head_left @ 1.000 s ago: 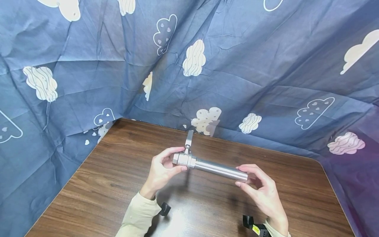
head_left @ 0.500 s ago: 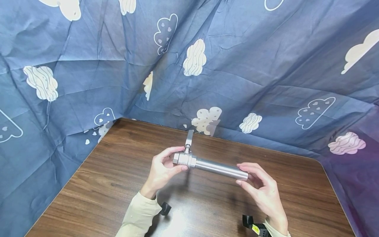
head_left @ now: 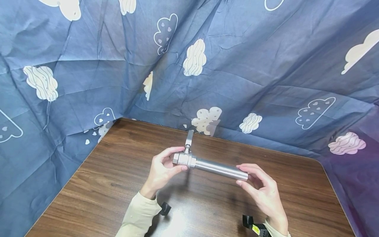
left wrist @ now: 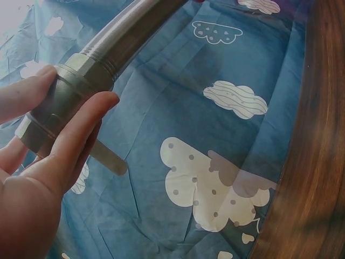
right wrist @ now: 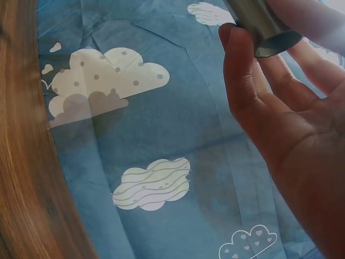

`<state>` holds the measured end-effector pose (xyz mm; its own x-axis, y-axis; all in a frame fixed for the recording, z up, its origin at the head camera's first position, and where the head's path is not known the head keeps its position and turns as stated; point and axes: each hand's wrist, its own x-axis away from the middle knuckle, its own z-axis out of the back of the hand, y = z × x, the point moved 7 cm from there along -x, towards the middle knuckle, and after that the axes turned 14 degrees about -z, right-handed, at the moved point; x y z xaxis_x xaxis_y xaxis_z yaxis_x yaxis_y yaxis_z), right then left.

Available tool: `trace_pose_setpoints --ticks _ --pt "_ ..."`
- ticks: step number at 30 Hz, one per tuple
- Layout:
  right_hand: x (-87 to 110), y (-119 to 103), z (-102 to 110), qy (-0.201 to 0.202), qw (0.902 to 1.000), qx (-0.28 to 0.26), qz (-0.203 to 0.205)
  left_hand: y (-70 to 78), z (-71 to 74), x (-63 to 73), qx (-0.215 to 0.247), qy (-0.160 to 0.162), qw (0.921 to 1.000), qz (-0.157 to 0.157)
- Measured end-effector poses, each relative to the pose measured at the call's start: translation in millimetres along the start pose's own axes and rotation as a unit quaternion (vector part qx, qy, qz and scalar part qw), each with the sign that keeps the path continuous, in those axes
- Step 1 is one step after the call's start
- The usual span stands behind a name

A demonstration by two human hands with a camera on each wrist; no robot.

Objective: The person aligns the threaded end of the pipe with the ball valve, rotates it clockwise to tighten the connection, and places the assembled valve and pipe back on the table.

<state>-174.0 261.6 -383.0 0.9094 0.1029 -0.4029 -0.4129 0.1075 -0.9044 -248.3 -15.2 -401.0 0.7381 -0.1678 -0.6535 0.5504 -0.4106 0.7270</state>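
Observation:
A silver ball valve (head_left: 184, 159) is joined to a long shiny metal pipe (head_left: 220, 169), and both are held up above the table. My left hand (head_left: 161, 171) grips the valve body, thumb on the near side and fingers on the far side. The valve's flat lever handle (head_left: 189, 138) points away toward the back. At the pipe's free right end, my right hand (head_left: 262, 189) pinches it between thumb and fingers. Threads (left wrist: 102, 62) show where the pipe enters the valve in the left wrist view. The pipe's open hollow end (right wrist: 277, 44) appears in the right wrist view.
The brown wooden table (head_left: 112, 184) lies under both hands. A blue cloud-patterned cloth (head_left: 237, 65) hangs behind it and along both sides. Black wrist devices (head_left: 165, 209) sit at the sleeves.

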Motion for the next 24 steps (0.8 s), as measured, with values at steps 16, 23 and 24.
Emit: trace_pose_setpoints --ticks 16,23,24 --pt "1.3 2.5 1.4 0.015 0.9989 0.035 -0.025 1.0 -1.3 0.3 0.011 -0.008 0.9998 -0.017" --pt "2.0 3.0 1.8 0.025 0.9953 0.072 -0.061 0.7 -1.5 0.4 0.013 -0.009 0.9998 -0.015" --pt "2.0 3.5 2.0 0.027 0.9946 0.077 -0.065 0.7 -1.5 0.4 0.013 -0.009 0.9998 -0.015"
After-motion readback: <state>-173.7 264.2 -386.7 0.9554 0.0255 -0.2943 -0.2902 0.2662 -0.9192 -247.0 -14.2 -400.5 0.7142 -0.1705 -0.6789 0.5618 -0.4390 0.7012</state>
